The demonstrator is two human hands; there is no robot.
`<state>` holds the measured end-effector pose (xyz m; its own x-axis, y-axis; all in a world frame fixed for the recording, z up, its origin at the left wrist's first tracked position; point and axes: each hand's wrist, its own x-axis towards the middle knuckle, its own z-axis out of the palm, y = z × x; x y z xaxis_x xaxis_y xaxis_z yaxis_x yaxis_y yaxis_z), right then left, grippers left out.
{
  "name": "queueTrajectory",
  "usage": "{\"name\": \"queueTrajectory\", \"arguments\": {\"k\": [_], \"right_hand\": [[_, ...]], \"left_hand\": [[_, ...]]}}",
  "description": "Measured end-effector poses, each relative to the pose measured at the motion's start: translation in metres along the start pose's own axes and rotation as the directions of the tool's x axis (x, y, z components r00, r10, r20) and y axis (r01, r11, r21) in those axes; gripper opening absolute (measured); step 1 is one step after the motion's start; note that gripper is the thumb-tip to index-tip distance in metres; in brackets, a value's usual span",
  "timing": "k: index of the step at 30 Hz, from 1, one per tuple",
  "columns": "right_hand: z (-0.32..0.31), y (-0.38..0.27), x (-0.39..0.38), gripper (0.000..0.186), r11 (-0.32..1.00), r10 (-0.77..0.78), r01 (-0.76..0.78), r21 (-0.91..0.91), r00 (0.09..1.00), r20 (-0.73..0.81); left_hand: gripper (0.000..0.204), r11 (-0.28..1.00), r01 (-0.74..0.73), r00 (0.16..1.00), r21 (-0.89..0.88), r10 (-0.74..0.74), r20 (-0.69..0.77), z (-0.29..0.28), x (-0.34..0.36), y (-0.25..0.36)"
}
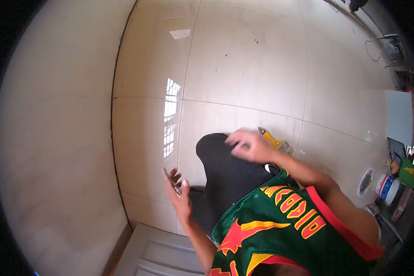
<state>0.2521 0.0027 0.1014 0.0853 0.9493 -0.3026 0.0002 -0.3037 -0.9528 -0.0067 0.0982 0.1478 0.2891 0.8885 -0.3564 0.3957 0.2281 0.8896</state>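
My left hand point(181, 199) is held above the floor to the left of my knee, thumb raised and fingers curled. A thin greyish edge shows along its fingers; what it belongs to is too small to make out. Over my dark-trousered leg point(225, 168) hovers my right hand point(252, 146), its fingers bent and smeared by motion. Nothing can be made out in it. Just behind the right wrist, a yellow tool or container point(273, 139) with a dark end lies on the tiles, partly hidden by the arm.
Glossy beige tiles point(244, 69) meet a pale wall point(55, 138) along a dark joint on the left. A grey panelled door point(158, 253) is at the lower left. On the right are a white tub point(387, 188), a round lid-like thing point(365, 181), a pale board point(399, 117) and cables.
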Motion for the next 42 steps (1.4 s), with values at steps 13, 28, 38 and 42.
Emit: {"name": "queueTrajectory", "arguments": {"k": [13,28,38,42], "right_hand": [[-0.039,0.14,-0.063,0.039,0.682,0.444,-0.604,-0.412,0.79,-0.423],[-0.079,0.039,0.259,0.022,0.679,-0.439,0.119,-0.724,0.857,-0.271],[-0.01,0.044,0.056,0.028,0.98,-0.092,0.174,0.092,0.818,-0.568],[0.025,0.033,-0.011,0.023,0.704,0.25,0.175,0.689,0.846,-0.471]], "left_hand": [[0.073,0.707,0.348,0.89,0.615,-0.043,-0.454,-0.069,-0.114,-0.162],[0.067,0.804,0.419,0.835,0.421,-0.159,-0.526,-0.056,-0.099,-0.134],[0.054,0.588,0.073,0.981,-0.806,-0.189,-0.048,-0.049,-0.014,-0.074],[0.036,0.287,0.241,0.961,-0.927,0.067,0.27,-0.014,-0.013,-0.091]]}}
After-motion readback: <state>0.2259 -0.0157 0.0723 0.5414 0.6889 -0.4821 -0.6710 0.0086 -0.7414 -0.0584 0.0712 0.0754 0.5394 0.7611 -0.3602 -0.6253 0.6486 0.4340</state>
